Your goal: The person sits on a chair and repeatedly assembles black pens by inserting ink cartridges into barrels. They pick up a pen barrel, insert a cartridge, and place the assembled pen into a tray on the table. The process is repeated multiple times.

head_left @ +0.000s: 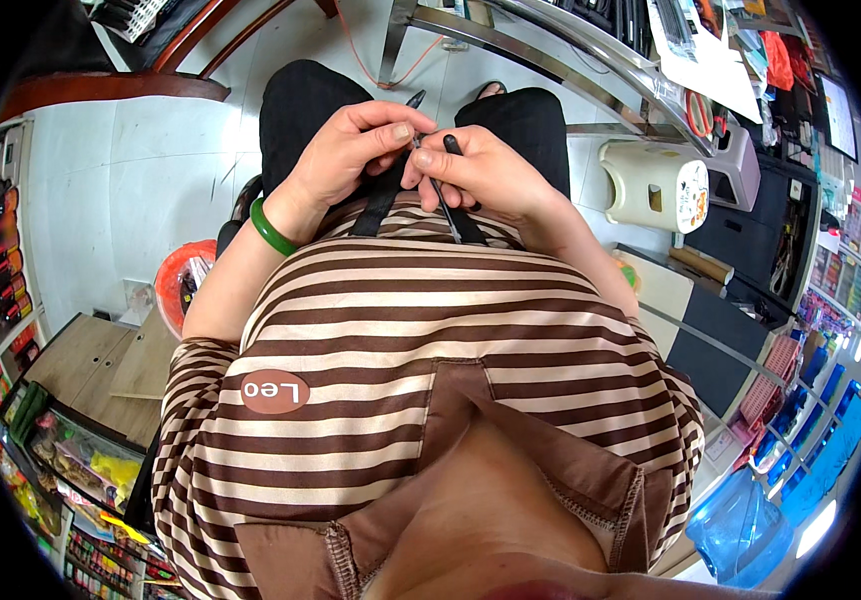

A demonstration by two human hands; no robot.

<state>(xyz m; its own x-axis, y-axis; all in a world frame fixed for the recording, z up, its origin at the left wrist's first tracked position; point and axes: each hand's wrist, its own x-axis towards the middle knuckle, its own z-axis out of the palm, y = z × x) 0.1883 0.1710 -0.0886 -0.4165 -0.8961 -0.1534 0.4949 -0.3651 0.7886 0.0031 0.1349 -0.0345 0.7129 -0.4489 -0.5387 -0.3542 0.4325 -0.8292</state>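
My left hand (365,145), with a green bangle (271,228) on its wrist, is closed in a pinch in front of my lap. Between its thumb and fingers sits a dark pen-like piece, whose pointed end (416,98) sticks out past the fingertips. Close beside it, my right hand (485,172) is closed around a slender black rod (442,200) that slants down toward my striped shirt. A black rounded end (452,145) also rises by the right thumb; whether it belongs to the rod is hidden by the fingers. The fingertips of both hands nearly meet.
A metal-framed table (510,45) stands ahead on the right, with a cream plastic stool (640,185) below it. An orange-red bin (175,280) is by my left elbow. Stocked shelves (8,250) line the left edge. A wooden-framed piece of furniture (115,92) stands at the far left.
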